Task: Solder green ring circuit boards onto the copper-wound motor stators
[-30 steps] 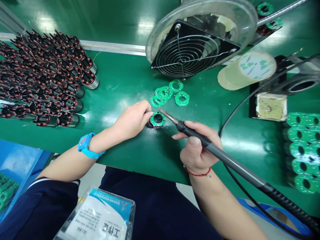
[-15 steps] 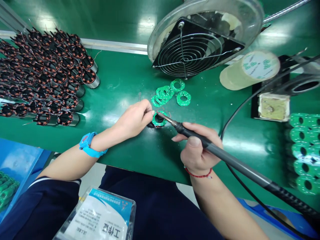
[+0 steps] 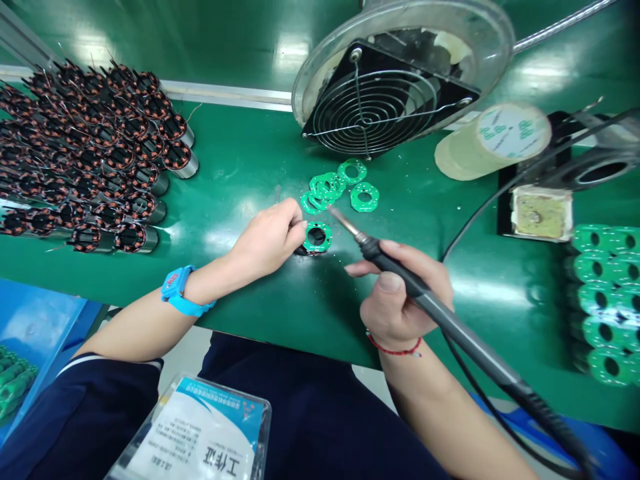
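Observation:
My left hand [image 3: 270,237] is closed, thumb and fingers pressed together at the left edge of a wound motor stator [image 3: 316,252] topped by a green ring-shaped circuit board [image 3: 325,243]. The fingertips' exact hold is partly hidden. In my right hand [image 3: 407,290] is a soldering iron [image 3: 460,333], gripped like a pen. Its metal tip points up and left, just beyond the board and apart from it. Several loose green ring boards [image 3: 365,197] lie behind the stator, some overlapping.
Many wound stators [image 3: 125,160] stand in rows at left. A caged fan [image 3: 370,120] is at the back. On the right are a tape roll [image 3: 493,141], a soldering stand with a yellow sponge [image 3: 541,213], rows of green-topped pieces [image 3: 605,300] and the iron's black cable [image 3: 470,233].
The soldering iron's tip has moved up and to the right, away from the board and my left fingertips. My left hand has stayed at the stator.

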